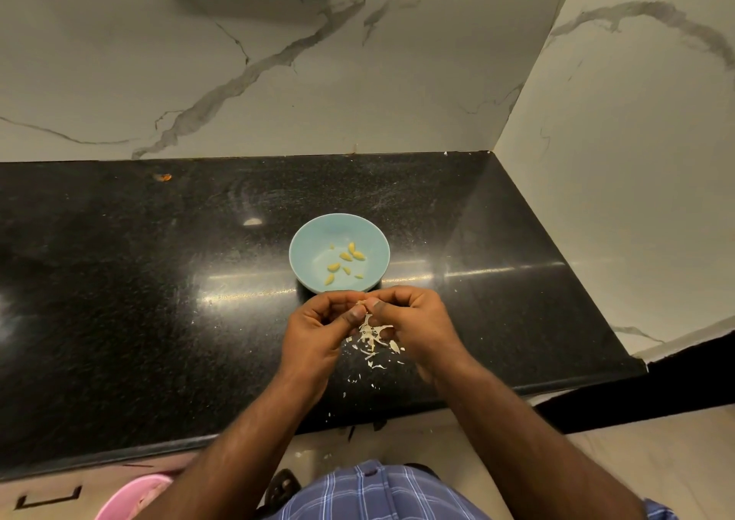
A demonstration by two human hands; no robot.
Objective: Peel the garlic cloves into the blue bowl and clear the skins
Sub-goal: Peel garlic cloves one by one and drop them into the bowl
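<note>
Fingers: the fingers [360,312] of both hands are curled and brought together tip to tip, and a small garlic clove [362,303] is pinched between them, only a pale sliver of it being seen.
Left hand: the left hand [318,330] is held just above the counter [119,300], its thumb pressed against the clove.
Right hand: the right hand [413,320] is closed on the same clove from the other side, thumb tip touching the left thumb tip.
Skins: a loose heap of white skins [372,336] is seen directly below the fingers, partly hanging from them and partly scattered on the counter between the two wrists; smaller flakes are spread toward the counter edge.
Blue bowl: the blue bowl [314,249] is set on the counter just beyond the fingers, its near rim almost under the knuckles.
Peeled cloves: several yellowish peeled cloves [350,259] are lying apart on the bowl floor.
Wall: a marbled wall [278,82] is seen well beyond the bowl.
Pink tub: a pink tub [131,495] is seen below the counter edge, left of the forearms.
</note>
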